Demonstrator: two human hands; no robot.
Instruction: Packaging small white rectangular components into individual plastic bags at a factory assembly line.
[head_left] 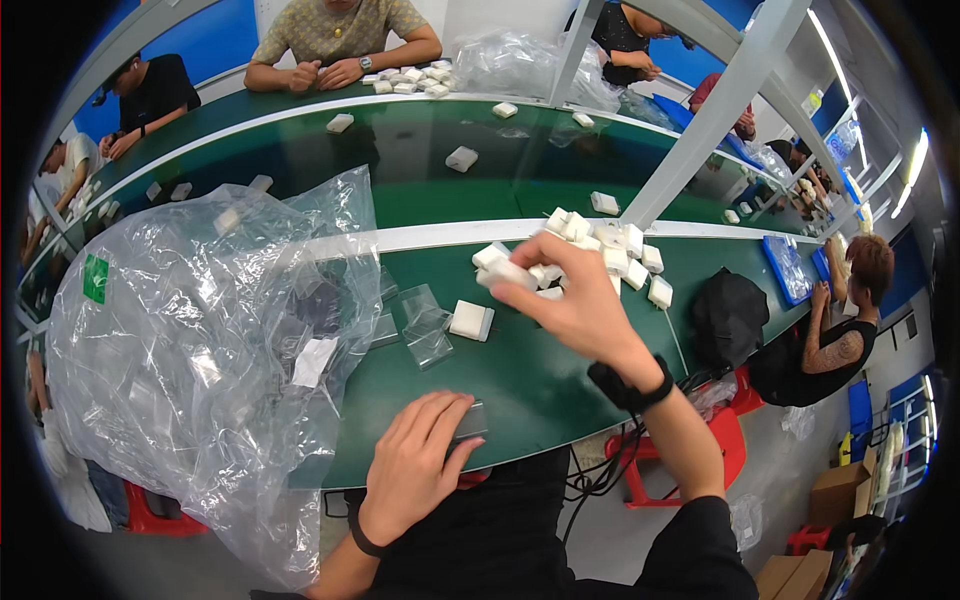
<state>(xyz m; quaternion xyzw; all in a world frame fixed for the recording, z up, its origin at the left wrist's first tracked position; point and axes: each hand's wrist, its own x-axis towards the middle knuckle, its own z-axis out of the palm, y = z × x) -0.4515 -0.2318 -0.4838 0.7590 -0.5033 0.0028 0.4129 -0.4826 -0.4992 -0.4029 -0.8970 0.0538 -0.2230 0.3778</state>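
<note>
My right hand [575, 300] is closed in a pinch on a white plug adapter [506, 274], slightly blurred, in front of a heap of similar white adapters [612, 240]. Near the table's front edge, my left hand [418, 465] has a small clear plastic sleeve [472, 420] between its thumb and index finger. The other left fingers lie stretched alongside. Between the hands and the heap, one adapter [467, 320] lies on the green table with its prongs to the right. Flat clear sleeves [425, 325] lie to its left.
A big clear plastic bag [180, 340] covers the table's left side. Beyond a white rail [440, 235], a green conveyor belt [400, 170] carries scattered adapters. A grey post [690, 130] rises at the right, with a black bag [730, 312] nearby. Several people sit around.
</note>
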